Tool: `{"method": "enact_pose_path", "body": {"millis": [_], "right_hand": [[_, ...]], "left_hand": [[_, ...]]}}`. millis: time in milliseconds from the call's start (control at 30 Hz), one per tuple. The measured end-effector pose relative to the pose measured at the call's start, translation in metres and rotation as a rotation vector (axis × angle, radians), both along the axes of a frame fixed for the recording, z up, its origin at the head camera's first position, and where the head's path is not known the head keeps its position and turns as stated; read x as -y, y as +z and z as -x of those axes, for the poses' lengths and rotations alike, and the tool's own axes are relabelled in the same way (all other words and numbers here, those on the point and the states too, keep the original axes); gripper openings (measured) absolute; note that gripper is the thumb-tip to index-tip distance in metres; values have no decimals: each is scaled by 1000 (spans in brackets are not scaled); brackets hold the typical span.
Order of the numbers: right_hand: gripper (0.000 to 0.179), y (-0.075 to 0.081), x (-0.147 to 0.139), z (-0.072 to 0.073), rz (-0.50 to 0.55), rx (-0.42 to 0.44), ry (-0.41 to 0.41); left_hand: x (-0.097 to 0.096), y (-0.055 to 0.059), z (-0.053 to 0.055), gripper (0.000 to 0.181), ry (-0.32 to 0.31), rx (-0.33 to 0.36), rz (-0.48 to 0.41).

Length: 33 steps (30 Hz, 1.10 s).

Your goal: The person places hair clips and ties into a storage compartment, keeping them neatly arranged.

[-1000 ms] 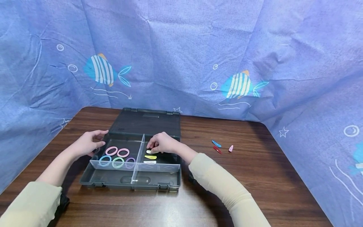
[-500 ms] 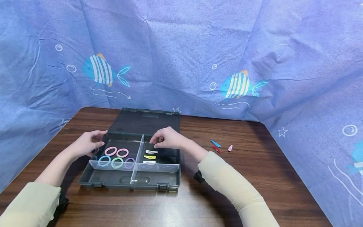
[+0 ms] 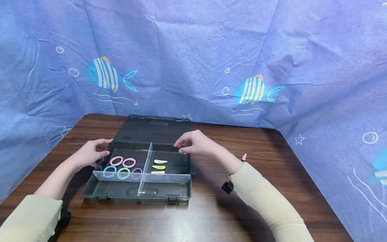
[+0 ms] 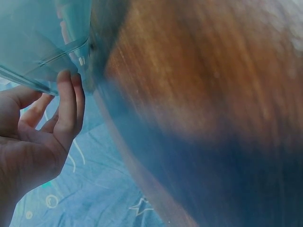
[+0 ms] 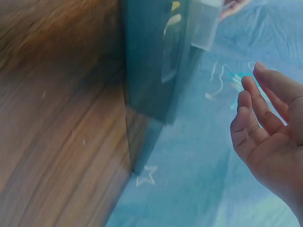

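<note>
A dark translucent divided box (image 3: 90, 188) lies with its lid (image 3: 155, 129) laid back. My left hand (image 3: 90, 153) is at its left side. In the left wrist view, the fingertips of this hand (image 4: 47, 113) touch the box's outer wall, loosely bent. Above the box's back right corner hovers my right hand (image 3: 199, 143), fingers loosely bent and nothing between them; the right wrist view shows the same hand (image 5: 274, 123). In the right compartment lie a white snap hair clip (image 3: 160, 161), a yellow one (image 3: 158, 167) and another white one (image 3: 158, 172).
Several hair ties, among them a pink one (image 3: 129, 163) and a blue one (image 3: 110, 171), lie in the left compartment. A pink hair clip (image 3: 244, 157) rests on the wooden table (image 3: 272, 181) to the right. A blue clip (image 3: 231, 153) is mostly hidden behind my right forearm.
My right hand has let go of the upper white hair clip, risen, and moved right towards the box's right edge. The left hand stays at the box's left side.
</note>
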State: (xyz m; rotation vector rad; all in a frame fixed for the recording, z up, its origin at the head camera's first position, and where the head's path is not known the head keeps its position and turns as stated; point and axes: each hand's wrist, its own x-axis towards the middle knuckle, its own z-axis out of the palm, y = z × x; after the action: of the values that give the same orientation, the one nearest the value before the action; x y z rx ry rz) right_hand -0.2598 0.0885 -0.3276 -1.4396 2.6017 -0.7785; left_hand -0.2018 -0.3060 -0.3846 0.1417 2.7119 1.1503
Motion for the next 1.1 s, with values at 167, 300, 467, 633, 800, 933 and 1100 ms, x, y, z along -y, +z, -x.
{"method": "enact_pose_path", "body": {"millis": [167, 300, 467, 633, 800, 933, 1100], "right_hand": [[17, 4, -24, 0, 37, -1, -44], [16, 4, -43, 0, 48, -9, -92], [17, 0, -65, 0, 66, -16, -141], [18, -7, -87, -1, 65, -9, -196], [20, -16, -108, -1, 38, -14, -251], [20, -27, -125, 0, 16, -32, -293], [20, -40, -146, 2, 3, -32, -328]], "left_hand": [[-1, 1, 0, 58, -4, 3, 13], [-2, 1, 0, 58, -7, 4, 16], [-1, 1, 0, 58, -8, 7, 15], [-2, 1, 0, 58, -4, 4, 15], [-2, 1, 0, 58, -3, 0, 18], [-2, 2, -1, 57, -4, -3, 20], [-3, 1, 0, 57, -10, -8, 21]]}}
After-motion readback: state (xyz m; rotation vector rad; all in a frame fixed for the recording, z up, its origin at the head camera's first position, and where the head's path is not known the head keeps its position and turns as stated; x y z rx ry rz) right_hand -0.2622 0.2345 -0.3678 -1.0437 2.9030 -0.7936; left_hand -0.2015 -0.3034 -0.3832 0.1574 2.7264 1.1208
